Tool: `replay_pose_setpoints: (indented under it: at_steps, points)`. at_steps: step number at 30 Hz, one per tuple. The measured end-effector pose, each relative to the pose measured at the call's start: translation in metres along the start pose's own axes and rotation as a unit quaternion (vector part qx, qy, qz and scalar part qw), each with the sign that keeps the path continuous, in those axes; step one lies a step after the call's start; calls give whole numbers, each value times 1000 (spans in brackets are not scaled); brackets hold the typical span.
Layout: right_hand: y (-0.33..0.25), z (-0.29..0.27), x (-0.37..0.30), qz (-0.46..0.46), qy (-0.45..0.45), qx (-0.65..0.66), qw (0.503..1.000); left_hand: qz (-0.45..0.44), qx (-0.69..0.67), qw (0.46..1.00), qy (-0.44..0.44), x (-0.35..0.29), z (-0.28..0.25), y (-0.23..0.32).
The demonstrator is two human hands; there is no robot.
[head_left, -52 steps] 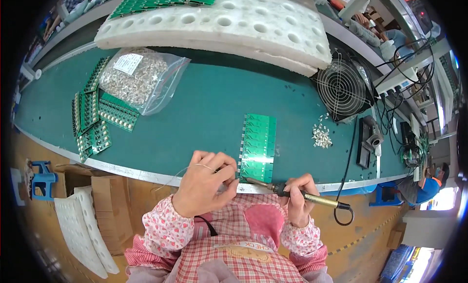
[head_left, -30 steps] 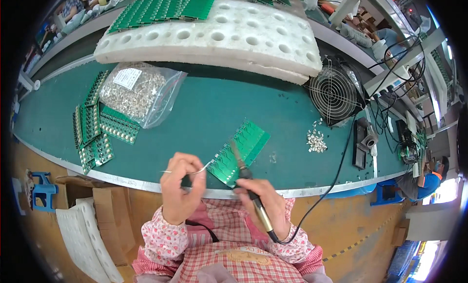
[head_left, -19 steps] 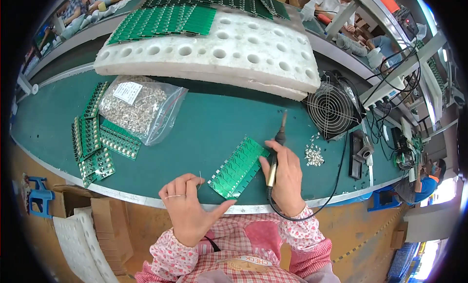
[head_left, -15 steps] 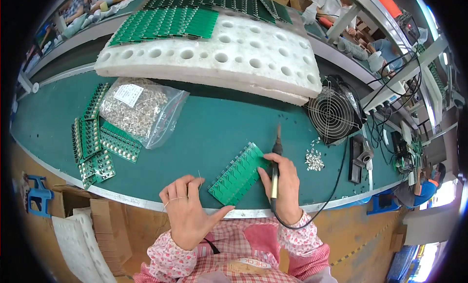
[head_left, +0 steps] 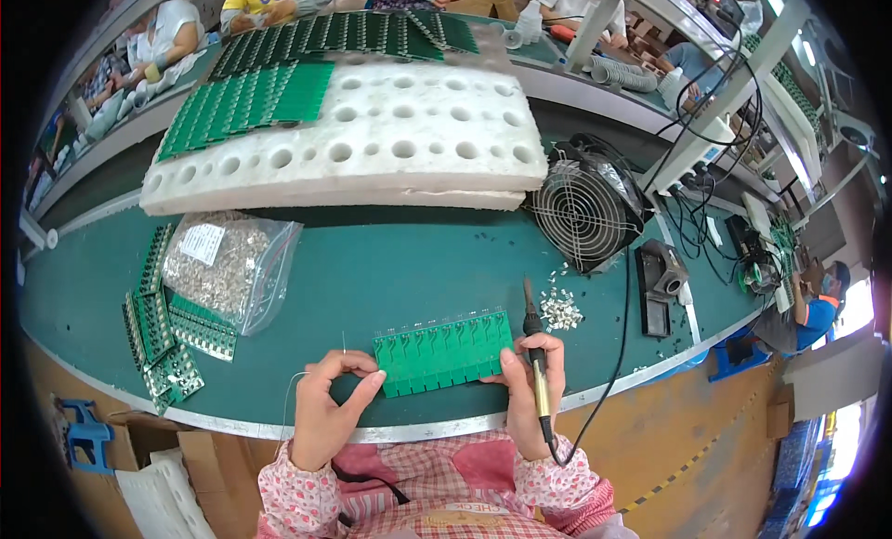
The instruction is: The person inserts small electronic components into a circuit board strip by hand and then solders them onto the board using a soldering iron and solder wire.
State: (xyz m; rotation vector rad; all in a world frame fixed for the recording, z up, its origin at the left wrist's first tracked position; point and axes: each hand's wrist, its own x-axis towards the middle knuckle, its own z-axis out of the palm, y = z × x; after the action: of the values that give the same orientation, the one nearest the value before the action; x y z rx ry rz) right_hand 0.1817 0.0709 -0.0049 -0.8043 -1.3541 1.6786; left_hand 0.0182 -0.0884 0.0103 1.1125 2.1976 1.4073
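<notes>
A green circuit board lies nearly lengthwise before me, a row of thin pins along its far edge. My left hand is closed at the board's left end, thumb and finger pinched around a thin solder wire whose tip sticks up. Between the fingers of my right hand rests a soldering iron, its tip pointing away from me, off to the right of the board. The right thumb also touches the board's right end.
Small white parts lie in a pile beside a fan. An iron stand is farther right. Left are a bag of parts and populated boards. White foam carrying stacked boards spans the back; people sit beyond.
The board has turned from a steep slant to nearly level. My left hand has closed from spread fingers to a pinch beside it. The whole view has shifted.
</notes>
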Motion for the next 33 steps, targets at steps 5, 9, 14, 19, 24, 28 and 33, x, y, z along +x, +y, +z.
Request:
replay_pose_setpoints:
  at_steps: [5,9,14,19,24,28,33]
  points:
    - [0,-3,0,-21,-8,20,1000,-110,-179,977,42,8,14,0]
    - [-1,-1,0,-16,1,57,998,-125,-168,977,45,10,17,-1]
    - [0,-3,2,-13,-3,61,998,-136,-169,974,59,11,20,0]
    - [-4,0,1,-9,-2,55,998,-126,-170,975,69,10,22,-1]
    - [-1,-3,1,-11,-2,41,999,-119,-187,973,69,10,22,-1]
    - [-1,-1,1,-13,-13,24,1000,-131,-232,961,68,8,20,0]
    - [-3,-2,0,-26,-15,18,999,-128,-245,959,60,6,16,-1]
